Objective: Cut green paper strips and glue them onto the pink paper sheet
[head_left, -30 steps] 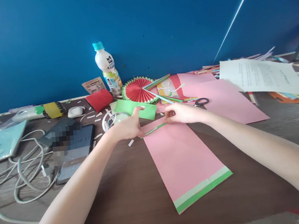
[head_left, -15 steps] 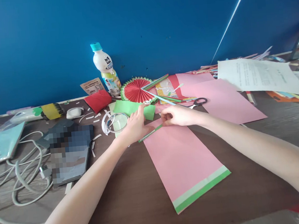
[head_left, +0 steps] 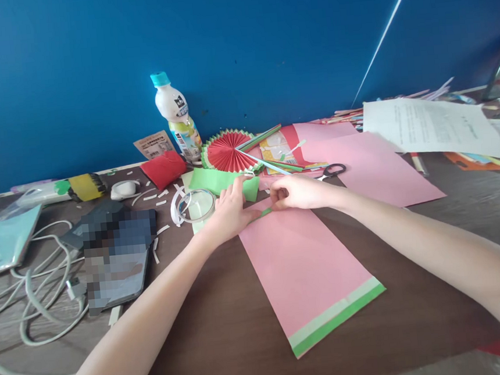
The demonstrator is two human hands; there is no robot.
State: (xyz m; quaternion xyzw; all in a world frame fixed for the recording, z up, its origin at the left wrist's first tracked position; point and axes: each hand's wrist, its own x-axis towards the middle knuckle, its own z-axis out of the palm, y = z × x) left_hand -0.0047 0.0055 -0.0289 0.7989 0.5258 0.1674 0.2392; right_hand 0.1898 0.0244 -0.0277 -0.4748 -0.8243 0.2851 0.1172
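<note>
A pink sheet of paper (head_left: 304, 258) lies lengthwise on the brown table, with light green and green bands (head_left: 340, 317) across its near end. At its far end a narrow green paper strip (head_left: 265, 212) shows between my hands. My left hand (head_left: 229, 211) has its thumb on the strip's left part, fingers reaching forward over the far edge. On the other side, my right hand (head_left: 296, 193) is closed, thumb and forefinger pinching the strip's right part. Both hands cover most of the strip. A green paper piece (head_left: 214, 182) lies just beyond my left hand.
Behind the hands are a pleated red-and-green paper fan (head_left: 229, 151), scissors (head_left: 334, 171) and a bottle (head_left: 178, 118). A tape roll (head_left: 196, 205) is beside my left wrist. At left lie a phone (head_left: 128, 268) and white cables (head_left: 31, 288); more pink paper (head_left: 383, 167) is at right.
The green strip's left end, which stuck out past the sheet's left edge, now no longer shows there. My left hand has shifted slightly to the right; my right hand has hardly moved.
</note>
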